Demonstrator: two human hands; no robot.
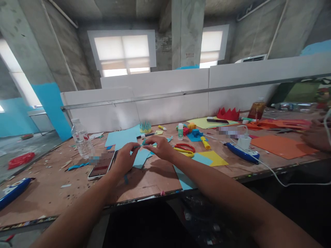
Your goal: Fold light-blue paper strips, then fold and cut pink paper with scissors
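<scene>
Between my two hands is a small teal piece of paper point(143, 142), narrow and seemingly folded. My left hand point(124, 159) pinches one end of it between thumb and fingers. The other end is in the fingertips of my right hand point(162, 148), closed as well. Light blue paper point(141, 162) lies on the table just beneath them. Close to my left wrist rests a phone point(101, 167). Scissors with red and yellow handles point(184, 150) lie right of my right hand. Behind my hands stands a small blue and yellow paper crown point(145, 127).
A water bottle point(82, 141) stands at left. A glue stick point(180, 131) stands upright beyond the scissors. At right are a blue tool point(241, 152) with a white cable, orange paper point(283, 146), a red paper crown point(229, 113) and another person's hand point(317, 134).
</scene>
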